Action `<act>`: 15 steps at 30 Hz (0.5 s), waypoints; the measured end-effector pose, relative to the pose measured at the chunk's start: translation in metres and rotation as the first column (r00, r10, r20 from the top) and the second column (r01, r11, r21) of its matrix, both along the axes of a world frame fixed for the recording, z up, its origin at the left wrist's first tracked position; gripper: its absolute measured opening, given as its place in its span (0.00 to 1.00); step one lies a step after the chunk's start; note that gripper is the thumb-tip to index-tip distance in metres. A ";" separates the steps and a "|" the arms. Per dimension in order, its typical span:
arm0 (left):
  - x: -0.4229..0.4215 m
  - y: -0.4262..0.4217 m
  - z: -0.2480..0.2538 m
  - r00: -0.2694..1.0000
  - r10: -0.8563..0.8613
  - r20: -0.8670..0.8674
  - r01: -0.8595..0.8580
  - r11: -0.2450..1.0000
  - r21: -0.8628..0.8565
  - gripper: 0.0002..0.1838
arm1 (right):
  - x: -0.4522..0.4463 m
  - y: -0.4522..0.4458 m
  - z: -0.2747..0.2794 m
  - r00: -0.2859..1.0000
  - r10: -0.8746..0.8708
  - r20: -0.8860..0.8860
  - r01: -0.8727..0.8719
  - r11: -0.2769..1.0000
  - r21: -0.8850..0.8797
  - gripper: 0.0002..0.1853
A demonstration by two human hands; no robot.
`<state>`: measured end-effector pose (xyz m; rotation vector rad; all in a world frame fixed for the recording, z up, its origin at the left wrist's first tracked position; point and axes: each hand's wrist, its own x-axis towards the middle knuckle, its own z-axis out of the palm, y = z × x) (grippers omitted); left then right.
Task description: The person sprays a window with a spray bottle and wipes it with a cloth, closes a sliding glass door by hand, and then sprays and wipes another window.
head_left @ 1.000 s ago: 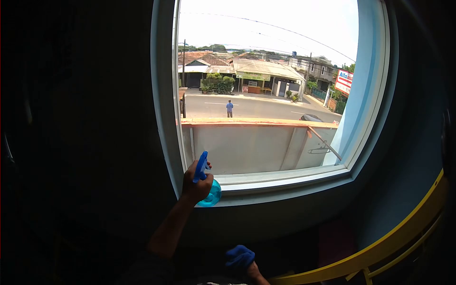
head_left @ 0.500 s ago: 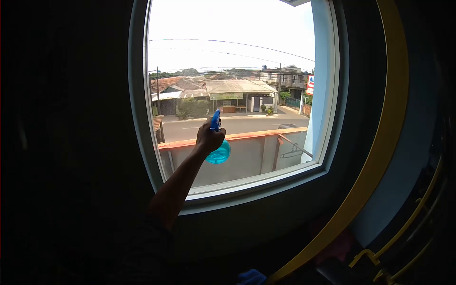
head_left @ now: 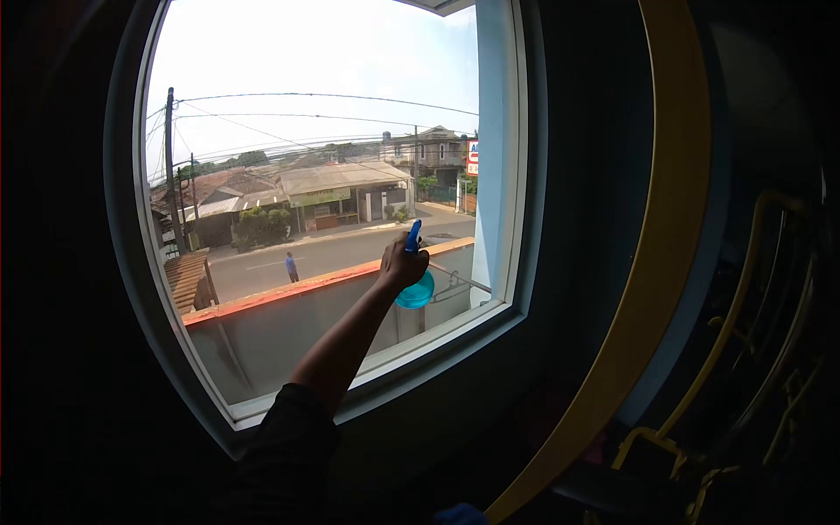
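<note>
My left hand (head_left: 404, 265) is stretched out in front of the window and wrapped round the neck of a spray bottle. The spray bottle (head_left: 416, 292) has a blue trigger head and a round body with clear turquoise liquid. It is held upright before the window pane (head_left: 289, 210), its nozzle pointing towards the glass; whether it touches the glass I cannot tell. At the bottom edge lies a blue, cloth-like thing (head_left: 461, 514), mostly cut off. My right hand does not show.
A pale window frame (head_left: 376, 366) surrounds the pane. To the right, a curved yellow bar (head_left: 632, 297) runs from top to bottom, with thinner yellow rails (head_left: 717, 367) beyond it. Dark walls enclose the window. Outside are a ledge wall, a street, houses and a person (head_left: 291, 267).
The view has turned left, so the window sits further left in it. My left hand, still gripping the spray bottle, has moved right across the pane. A person outside has come into view.
</note>
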<state>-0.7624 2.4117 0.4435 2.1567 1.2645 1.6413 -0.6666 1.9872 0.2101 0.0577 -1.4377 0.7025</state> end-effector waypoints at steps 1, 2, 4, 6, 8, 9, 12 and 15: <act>0.011 0.017 -0.001 1.000 -0.021 0.003 0.021 1.000 0.004 0.15 | 0.005 0.012 0.008 0.995 -0.059 0.075 0.059 0.998 0.003 0.40; 0.022 0.032 -0.003 0.999 -0.028 -0.027 0.028 1.000 -0.013 0.15 | 0.008 0.023 0.018 0.982 -0.116 0.148 0.116 0.993 0.008 0.41; 0.041 0.063 -0.005 0.997 -0.055 -0.058 0.054 0.998 -0.028 0.15 | 0.007 0.043 0.048 0.971 -0.194 0.138 0.197 0.980 -0.013 0.40; 0.064 0.106 -0.011 0.996 -0.077 -0.050 0.076 0.997 -0.015 0.15 | 0.002 0.058 0.085 0.942 -0.313 0.124 0.322 0.944 -0.066 0.39; 0.083 0.124 -0.006 0.995 -0.095 -0.039 0.095 0.995 -0.007 0.16 | 0.001 0.073 0.104 0.898 -0.424 0.118 0.437 0.891 -0.123 0.38; 0.091 0.133 -0.001 0.993 -0.113 -0.042 0.110 0.992 -0.062 0.16 | 0.008 0.084 0.094 0.891 -0.438 0.119 0.451 0.884 -0.125 0.38; 0.113 0.152 0.013 0.991 -0.123 -0.044 0.118 0.987 -0.111 0.17 | 0.026 0.104 0.061 0.888 -0.374 0.268 0.414 0.903 -0.113 0.35; 0.133 0.159 0.036 0.990 -0.135 -0.034 0.130 0.985 -0.112 0.18 | 0.032 0.109 0.057 0.890 -0.382 0.250 0.414 0.906 -0.089 0.35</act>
